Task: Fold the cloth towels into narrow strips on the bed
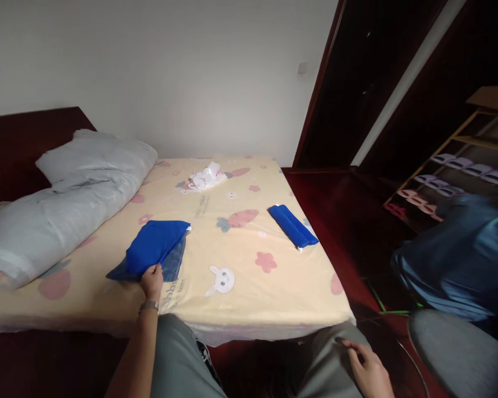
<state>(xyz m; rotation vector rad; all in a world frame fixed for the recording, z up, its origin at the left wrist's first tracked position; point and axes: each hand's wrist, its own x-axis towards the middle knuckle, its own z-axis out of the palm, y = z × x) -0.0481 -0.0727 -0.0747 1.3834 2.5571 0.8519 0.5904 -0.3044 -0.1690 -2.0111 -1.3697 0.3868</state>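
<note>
On the left part of the bed lies a blue fabric pouch (pixel 155 243) with a dark see-through mesh part and a small white tag at its far right corner. My left hand (pixel 151 281) is closed on the pouch's near edge, the fingertips pinching the cloth; a wristband sits on that wrist. Low at the right, my right hand (pixel 369 369) rests by my right knee with its fingers curled together. A small dark thing seems to show at those fingertips, too unclear to name. Near the bed's right edge lies a folded blue fabric bundle (pixel 292 226) with white tags.
The bed (pixel 249 293) has a yellow sheet with rabbits and carrots. A crumpled white plastic bag (pixel 206 177) lies towards the wall. A grey quilt (pixel 74 204) is heaped at left. At right stand a slipper rack (pixel 456 138), dark blue cloth (pixel 460 257) and a grey stool (pixel 460 354).
</note>
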